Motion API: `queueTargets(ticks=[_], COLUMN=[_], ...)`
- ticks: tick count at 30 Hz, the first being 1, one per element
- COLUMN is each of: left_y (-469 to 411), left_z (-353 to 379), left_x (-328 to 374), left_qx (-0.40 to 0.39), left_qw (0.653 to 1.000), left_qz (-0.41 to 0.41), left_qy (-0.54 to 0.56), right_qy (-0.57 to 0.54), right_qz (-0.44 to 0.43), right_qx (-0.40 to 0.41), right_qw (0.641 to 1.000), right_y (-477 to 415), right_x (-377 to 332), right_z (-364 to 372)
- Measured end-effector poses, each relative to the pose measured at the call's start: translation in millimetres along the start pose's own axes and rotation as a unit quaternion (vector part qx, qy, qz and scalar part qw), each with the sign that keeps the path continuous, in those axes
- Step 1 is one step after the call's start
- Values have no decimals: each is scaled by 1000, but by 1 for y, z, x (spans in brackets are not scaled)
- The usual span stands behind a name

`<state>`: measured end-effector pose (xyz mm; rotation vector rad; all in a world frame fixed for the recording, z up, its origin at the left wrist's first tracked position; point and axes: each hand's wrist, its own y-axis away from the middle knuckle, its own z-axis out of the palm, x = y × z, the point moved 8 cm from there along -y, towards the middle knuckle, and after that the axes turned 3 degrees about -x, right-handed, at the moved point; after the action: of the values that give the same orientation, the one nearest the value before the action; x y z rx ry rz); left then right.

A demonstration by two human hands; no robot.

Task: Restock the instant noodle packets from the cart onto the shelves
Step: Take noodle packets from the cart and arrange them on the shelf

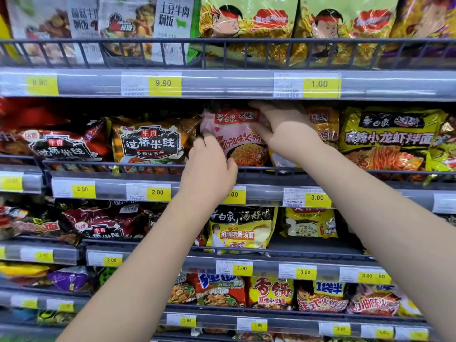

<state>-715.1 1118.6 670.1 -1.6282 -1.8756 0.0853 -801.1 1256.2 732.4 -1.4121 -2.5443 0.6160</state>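
A pink instant noodle packet (238, 139) stands upright on the second shelf (271, 174), behind its wire rail. My left hand (209, 166) holds the packet's lower left edge with fingers curled round it. My right hand (283, 129) grips the packet's upper right part, with fingers over its top. A yellow packet (323, 124) is partly hidden behind my right hand. The cart is out of view.
Brown and red rice-noodle packets (150, 144) fill the shelf to the left, yellow-green packets (387, 137) to the right. Above is a shelf with boxed rice meals (172, 18) and gold bags. Lower shelves hold more packets behind yellow price tags (317, 197).
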Motion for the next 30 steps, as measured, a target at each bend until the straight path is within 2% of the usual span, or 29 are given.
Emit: queueTargets(ticks=[12, 15, 19, 24, 30], left_y=[13, 26, 37, 30, 18], left_z=[-5, -8, -4, 14, 34], left_x=[3, 12, 34, 70, 94], left_qx=[14, 32, 31, -16, -62], left_qw=[1000, 999, 993, 985, 989], left_qz=[-1, 30, 100, 132, 110], left_qy=[6, 8, 63, 112, 81], right_qy=[24, 17, 9, 20, 47], right_qz=[-15, 2, 26, 66, 71], right_qx=[55, 79, 103, 83, 30], right_qw=[998, 997, 994, 994, 996], right_y=[26, 45, 73, 90, 88], right_x=[10, 30, 67, 105, 113], right_z=[-15, -25, -37, -47, -50])
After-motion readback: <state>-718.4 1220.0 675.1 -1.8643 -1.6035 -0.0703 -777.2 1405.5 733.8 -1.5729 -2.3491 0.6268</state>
